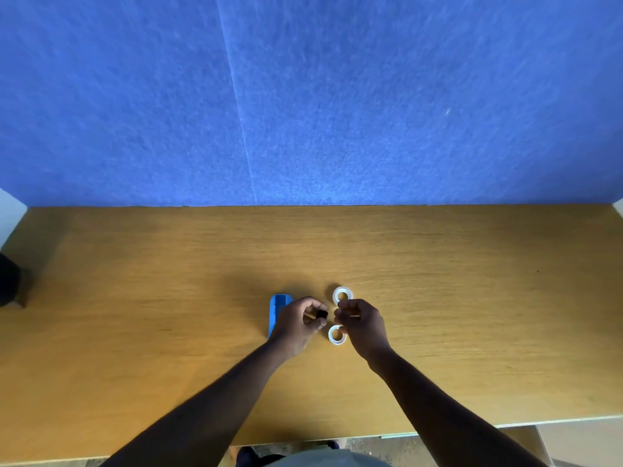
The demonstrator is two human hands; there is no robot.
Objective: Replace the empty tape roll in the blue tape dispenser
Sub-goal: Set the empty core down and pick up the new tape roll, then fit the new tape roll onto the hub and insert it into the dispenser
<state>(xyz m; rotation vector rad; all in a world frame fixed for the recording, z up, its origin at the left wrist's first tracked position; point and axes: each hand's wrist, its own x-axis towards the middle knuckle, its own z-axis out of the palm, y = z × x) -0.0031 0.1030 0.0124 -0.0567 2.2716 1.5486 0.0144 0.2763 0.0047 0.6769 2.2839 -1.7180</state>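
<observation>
Left hand (298, 320) fingers pinching black spool (322, 314) (right hand (360, 320) curled)

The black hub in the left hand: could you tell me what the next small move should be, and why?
Probably slide the black hub, pinched in the left hand, into a tape roll. The blue dispenser lies on the table beside that hand, and two rolls, the far roll and the near roll, lie by the right hand.

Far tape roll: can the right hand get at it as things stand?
Probably yes. The far tape roll lies flat on the table just beyond the right hand, whose fingertips sit by its near edge. Nothing lies between them.
</observation>
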